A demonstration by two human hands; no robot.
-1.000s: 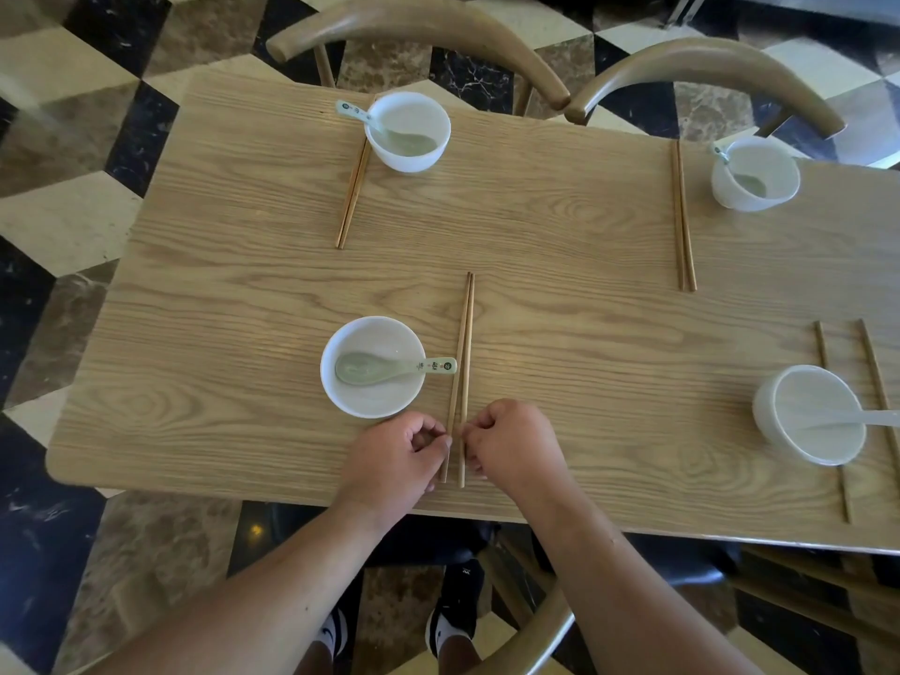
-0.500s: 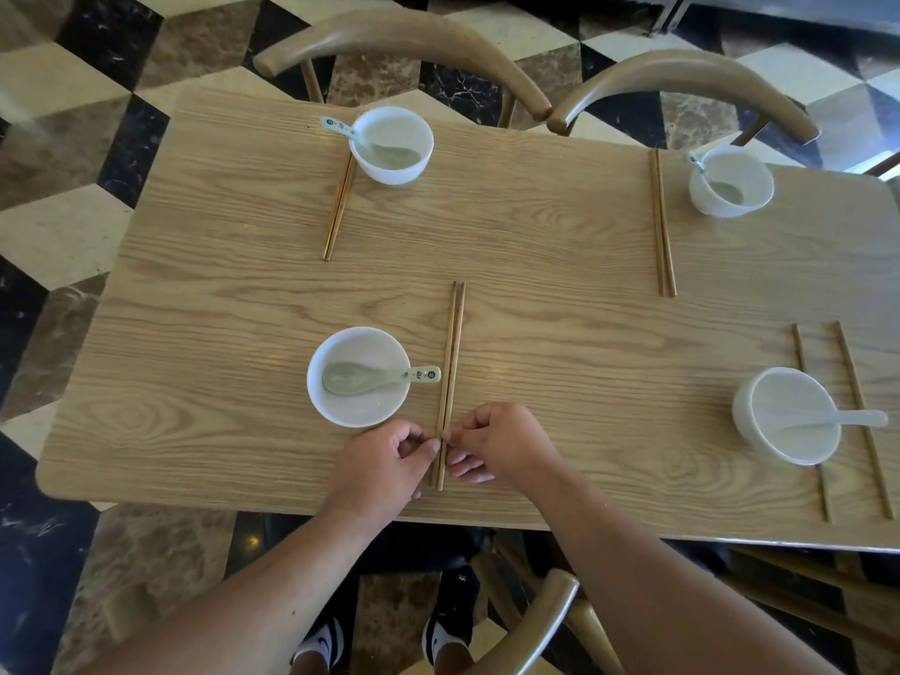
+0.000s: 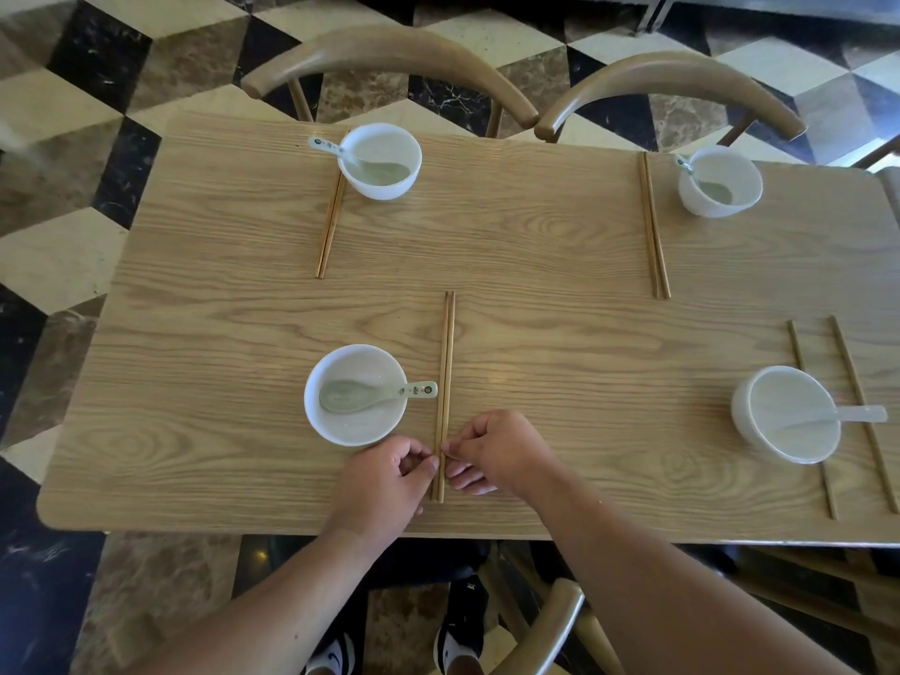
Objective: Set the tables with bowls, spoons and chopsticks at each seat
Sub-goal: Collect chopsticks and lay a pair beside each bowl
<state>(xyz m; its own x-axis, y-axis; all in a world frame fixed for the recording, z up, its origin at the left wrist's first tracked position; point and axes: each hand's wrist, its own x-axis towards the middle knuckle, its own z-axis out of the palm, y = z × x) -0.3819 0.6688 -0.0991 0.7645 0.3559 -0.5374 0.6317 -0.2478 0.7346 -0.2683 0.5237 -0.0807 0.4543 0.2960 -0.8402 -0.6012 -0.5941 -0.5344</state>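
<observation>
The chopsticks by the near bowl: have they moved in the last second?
Yes. The chopsticks drew together into a tight parallel pair, their near ends no longer splayed, judged against the near bowl and its spoon.

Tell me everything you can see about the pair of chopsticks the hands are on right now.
The chopsticks are two thin brown sticks, wood by the look of them, lying flat on the wooden table, side by side and closely aligned, pointing away from the person. They lie just right of the near white bowl, whose spoon handle reaches almost to them. At their near end, the left hand and the right hand pinch them with fingertips from either side.
</observation>
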